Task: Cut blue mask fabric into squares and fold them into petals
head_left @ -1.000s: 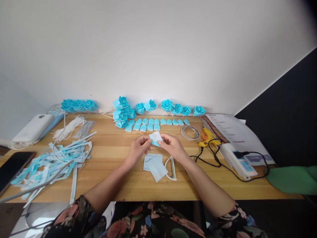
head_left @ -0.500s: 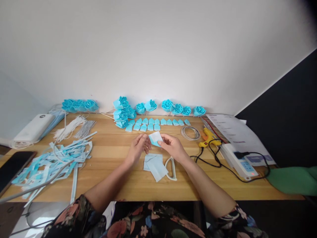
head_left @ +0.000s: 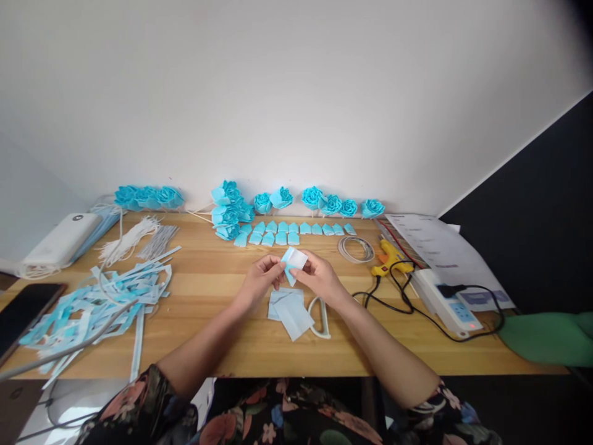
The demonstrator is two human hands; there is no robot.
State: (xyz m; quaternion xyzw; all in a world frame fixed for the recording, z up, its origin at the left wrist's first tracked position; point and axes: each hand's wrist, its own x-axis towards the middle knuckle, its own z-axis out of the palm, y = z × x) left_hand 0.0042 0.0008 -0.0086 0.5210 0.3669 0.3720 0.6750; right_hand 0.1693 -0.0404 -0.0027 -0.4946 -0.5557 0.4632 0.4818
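Note:
Between my two hands is a small square of blue-and-white mask fabric [head_left: 296,258], partly folded so both its white and blue faces show. My left hand [head_left: 263,276] pinches its left edge between thumb and fingers. Gripping the right side is my right hand [head_left: 319,276], thumb on the front. Just below lie several loose pale blue fabric squares [head_left: 291,314], overlapping on the table. A white-handled tool [head_left: 323,318], partly under my right wrist, rests beside them. Beyond my hands, small folded blue petals [head_left: 281,238] sit in rows.
Blue fabric roses [head_left: 314,197] line the wall. Right: a wire coil [head_left: 356,249], a yellow glue gun [head_left: 391,258], a power strip [head_left: 447,303] and black cords. Left: a heap of fabric strips [head_left: 106,303], white cords [head_left: 130,238], a phone [head_left: 28,315] and a white power bank [head_left: 62,244].
The fabric square has turned and folded over in my fingers. My left hand has moved right, and its thumb now presses on the fabric's left edge.

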